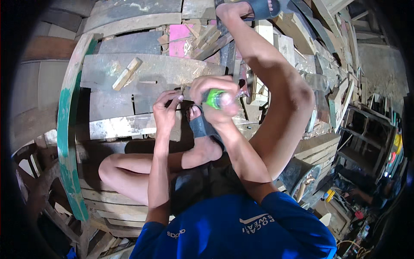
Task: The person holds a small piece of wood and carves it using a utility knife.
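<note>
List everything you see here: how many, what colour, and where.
Green item: one, bright green, blurred, in the right hand
Small piece: one, brownish, at the left hand's fingertips
Wood block: one, pale, upper left
Planks: several, greyish brown, beneath the hands
Painted beam: one, green, left
Board: one, pink, top centre
Wood scraps: many, tan, top centre and right
Round container: one, grey, lower right
Sandals: two, dark, on the feet
Shirt: one, blue, bottom
Hands: two, bare, centre
Legs: two, bare, left and right

The right grip (212, 83) and its green object (212, 99) (kind unclear) are blurred.
</note>
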Demonstrator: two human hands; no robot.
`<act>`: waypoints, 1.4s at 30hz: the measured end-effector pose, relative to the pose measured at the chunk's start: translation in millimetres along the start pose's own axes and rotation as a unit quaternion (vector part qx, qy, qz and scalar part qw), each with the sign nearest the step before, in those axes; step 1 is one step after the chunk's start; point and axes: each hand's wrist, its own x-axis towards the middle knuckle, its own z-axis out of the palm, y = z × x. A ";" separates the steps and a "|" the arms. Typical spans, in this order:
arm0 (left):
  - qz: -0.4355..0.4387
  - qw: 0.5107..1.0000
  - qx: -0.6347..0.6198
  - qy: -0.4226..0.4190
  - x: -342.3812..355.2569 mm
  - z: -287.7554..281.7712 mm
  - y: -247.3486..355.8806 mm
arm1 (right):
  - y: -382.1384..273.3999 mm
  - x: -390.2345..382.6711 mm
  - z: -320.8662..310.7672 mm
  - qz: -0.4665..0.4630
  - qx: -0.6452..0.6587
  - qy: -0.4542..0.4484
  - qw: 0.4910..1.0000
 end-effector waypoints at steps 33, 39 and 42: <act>0.001 0.999 -0.020 0.029 -4.4 -8.8 -12.5 | -23.1 3.5 4.5 -0.023 0.073 0.018 0.997; -0.023 0.997 -0.067 0.026 -3.7 -1.1 -4.3 | 7.4 -2.5 3.9 -0.022 0.002 -0.008 1.000; -0.015 0.999 -0.002 0.030 -3.5 -3.7 -7.0 | -0.7 1.9 -0.6 0.021 0.051 0.030 0.998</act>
